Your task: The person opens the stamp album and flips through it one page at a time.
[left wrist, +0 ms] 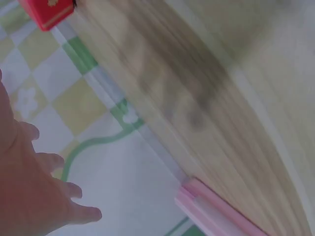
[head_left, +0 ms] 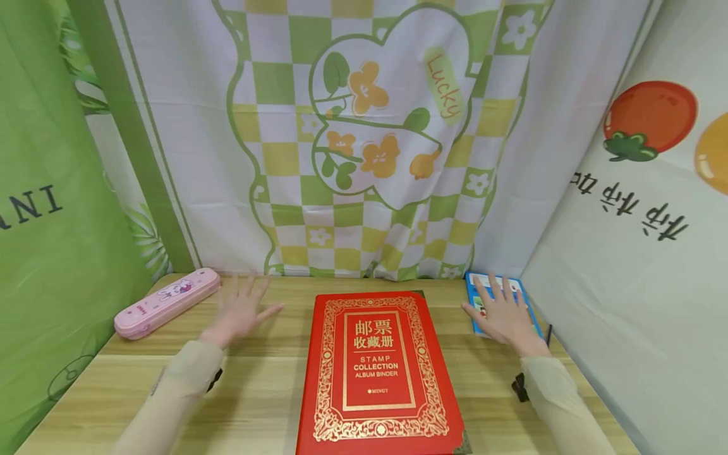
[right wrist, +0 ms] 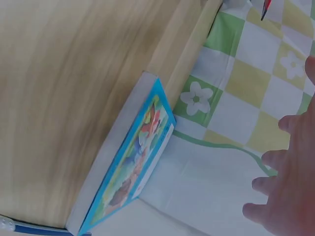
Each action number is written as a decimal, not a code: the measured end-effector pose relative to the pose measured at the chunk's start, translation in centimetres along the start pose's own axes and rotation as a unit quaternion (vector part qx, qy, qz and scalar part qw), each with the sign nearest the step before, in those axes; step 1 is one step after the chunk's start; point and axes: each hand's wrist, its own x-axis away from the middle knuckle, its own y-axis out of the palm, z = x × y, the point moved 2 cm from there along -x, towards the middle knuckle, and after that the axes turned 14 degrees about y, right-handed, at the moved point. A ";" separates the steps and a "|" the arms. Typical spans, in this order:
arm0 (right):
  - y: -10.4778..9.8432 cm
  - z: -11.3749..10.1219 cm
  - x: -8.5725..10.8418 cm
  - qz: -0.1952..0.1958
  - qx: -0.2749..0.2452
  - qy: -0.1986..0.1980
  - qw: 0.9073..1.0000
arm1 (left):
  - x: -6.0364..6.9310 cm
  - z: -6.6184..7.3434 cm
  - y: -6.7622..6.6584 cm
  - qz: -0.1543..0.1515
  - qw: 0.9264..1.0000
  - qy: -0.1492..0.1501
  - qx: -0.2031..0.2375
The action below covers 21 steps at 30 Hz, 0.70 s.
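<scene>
A thick red stamp album (head_left: 378, 373) with gold ornament lies closed in the middle of the wooden table, between the hands. My left hand (head_left: 241, 314) is held with fingers spread to the album's left, near a pink pencil case (head_left: 167, 303); it holds nothing. On the other side, my right hand (head_left: 503, 316) also has spread fingers and holds nothing. In the head view it covers part of a blue-edged picture box (head_left: 474, 294). The right wrist view shows that box (right wrist: 133, 167) apart from the fingers (right wrist: 275, 160).
A checkered curtain (head_left: 364, 240) hangs along the table's back edge. Green cloth (head_left: 57, 253) bounds the left side and a white printed sheet (head_left: 637, 284) the right. A dark blue pen-like thing (right wrist: 39, 230) lies near the box in the right wrist view.
</scene>
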 end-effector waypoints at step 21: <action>3.3 -3.5 3.2 -0.086 -0.131 -0.074 0.985 | 4.5 9.6 4.0 -0.038 0.981 0.167 0.087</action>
